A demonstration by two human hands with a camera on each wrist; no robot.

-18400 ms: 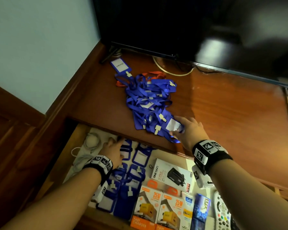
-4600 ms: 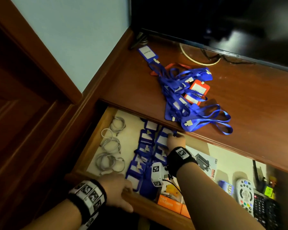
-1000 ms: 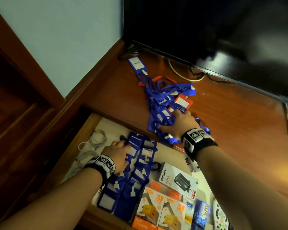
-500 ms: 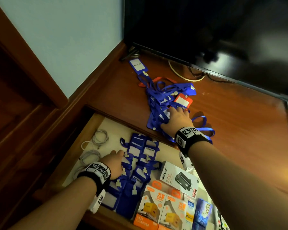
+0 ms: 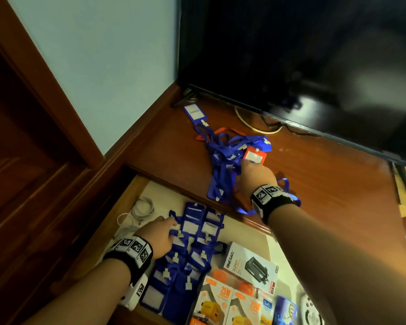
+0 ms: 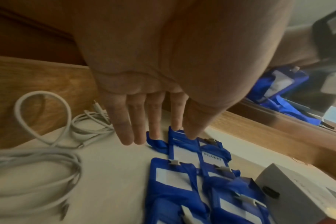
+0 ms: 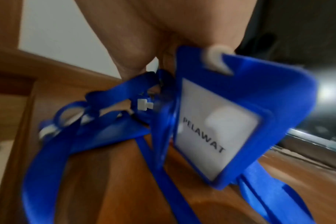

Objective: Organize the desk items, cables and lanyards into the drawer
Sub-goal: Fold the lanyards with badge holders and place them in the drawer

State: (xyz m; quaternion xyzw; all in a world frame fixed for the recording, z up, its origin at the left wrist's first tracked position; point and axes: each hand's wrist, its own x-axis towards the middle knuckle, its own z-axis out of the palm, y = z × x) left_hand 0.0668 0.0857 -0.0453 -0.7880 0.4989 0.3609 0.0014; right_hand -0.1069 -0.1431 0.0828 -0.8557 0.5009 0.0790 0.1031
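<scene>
Head view: my right hand point(image 5: 256, 177) sits on the lanyard pile point(image 5: 225, 160) at frame centre. Right wrist view: its fingers pinch a blue badge holder point(image 7: 230, 130) at the top edge. My left hand point(image 5: 159, 235) rests straight fingers point(image 6: 153, 121) on the drawer badges point(image 6: 184, 174), lower left.

We see blue lanyards point(image 5: 223, 165) heaped tangled on the desk point(image 5: 326, 184), above the open drawer point(image 5: 136, 184) (one orange badge point(image 5: 253, 156) on top); inside the drawer, blue badge holders point(image 5: 197, 245) lie flat in rows, white cables point(image 5: 138, 212) coiled left of them.
</scene>
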